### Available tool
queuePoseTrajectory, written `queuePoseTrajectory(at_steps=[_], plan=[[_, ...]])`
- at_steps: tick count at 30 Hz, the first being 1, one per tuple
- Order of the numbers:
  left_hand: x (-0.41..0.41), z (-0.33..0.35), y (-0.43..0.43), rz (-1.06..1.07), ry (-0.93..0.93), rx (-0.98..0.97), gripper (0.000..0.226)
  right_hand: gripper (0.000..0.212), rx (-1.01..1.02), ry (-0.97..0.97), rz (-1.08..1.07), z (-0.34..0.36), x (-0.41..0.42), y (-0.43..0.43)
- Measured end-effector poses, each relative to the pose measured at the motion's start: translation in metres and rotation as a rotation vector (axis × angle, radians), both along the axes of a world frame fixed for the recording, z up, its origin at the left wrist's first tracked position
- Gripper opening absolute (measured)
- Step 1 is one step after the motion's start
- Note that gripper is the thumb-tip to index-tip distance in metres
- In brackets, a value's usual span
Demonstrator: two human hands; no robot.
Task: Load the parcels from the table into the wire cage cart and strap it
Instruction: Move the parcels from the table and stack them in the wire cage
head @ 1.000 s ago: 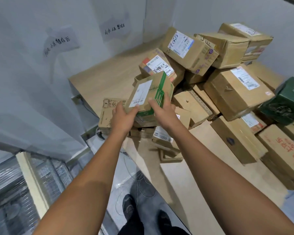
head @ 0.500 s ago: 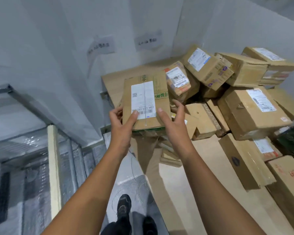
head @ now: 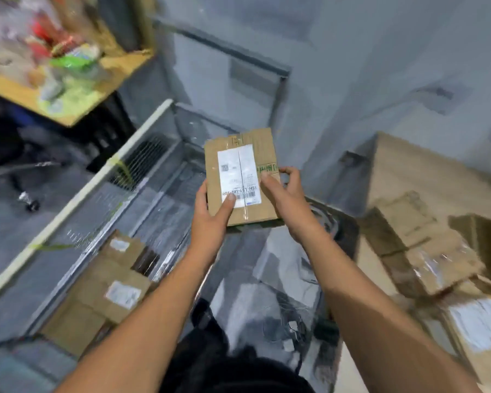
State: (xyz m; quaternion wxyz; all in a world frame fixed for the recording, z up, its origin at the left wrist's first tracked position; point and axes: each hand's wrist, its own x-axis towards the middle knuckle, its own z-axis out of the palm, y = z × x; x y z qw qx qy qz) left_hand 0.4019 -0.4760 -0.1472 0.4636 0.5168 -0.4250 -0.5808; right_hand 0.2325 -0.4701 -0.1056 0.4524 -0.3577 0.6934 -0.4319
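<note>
The left hand (head: 210,219) and right hand (head: 288,199) grip a small cardboard parcel (head: 240,171) by its side edges, left thumb on its white shipping label (head: 238,168). The hands hold it in the air over the wire cage cart (head: 77,194). Loaded parcels (head: 111,290) lie at the cart's near end. Blurred boxes (head: 425,251) sit on the bench (head: 408,171).

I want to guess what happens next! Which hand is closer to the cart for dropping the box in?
Probably left. The left hand grips the parcel on the side nearest the wire cage cart; the right hand holds the side toward the table.
</note>
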Motion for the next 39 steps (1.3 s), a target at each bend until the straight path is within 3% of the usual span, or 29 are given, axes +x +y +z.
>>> queuePoseTrajectory(at_steps=[6,10,14,18,20,24,30,32,36,39], plan=[[0.1,-0.048,-0.021,0.283,-0.055,0.178,0.065,0.089,0.104,0.13,0.453,-0.062,0.106,-0.093],[0.142,-0.09,-0.033,0.369,-0.185,0.292,0.063,0.103,0.214,0.132,0.59,-0.113,0.145,-0.13],[0.178,-0.163,-0.041,0.323,-0.351,0.382,0.06,0.092,0.308,0.106,0.753,-0.202,0.175,-0.165],[0.212,-0.262,-0.063,0.268,-0.588,0.406,0.049,0.075,0.422,0.092,0.798,-0.319,0.192,-0.204],[0.223,-0.312,-0.072,0.244,-0.715,0.432,0.05,0.08,0.443,0.098,0.816,-0.377,0.2,-0.222],[0.237,-0.404,-0.098,0.314,-0.931,0.499,0.078,0.087,0.405,0.165,0.844,-0.482,0.223,-0.26],[0.265,-0.54,-0.144,0.259,-1.078,0.562,0.075,0.05,0.249,0.197,0.906,-0.611,0.272,-0.306],[0.269,-0.572,-0.152,0.245,-1.095,0.594,0.081,0.054,0.279,0.185,0.928,-0.65,0.286,-0.313],[0.269,-0.611,-0.144,0.159,-1.491,0.523,0.076,0.067,0.322,0.136,0.934,-0.698,0.316,-0.319],[0.266,-0.615,-0.145,0.169,-1.456,0.533,0.077,0.076,0.339,0.216,0.951,-0.71,0.326,-0.323]])
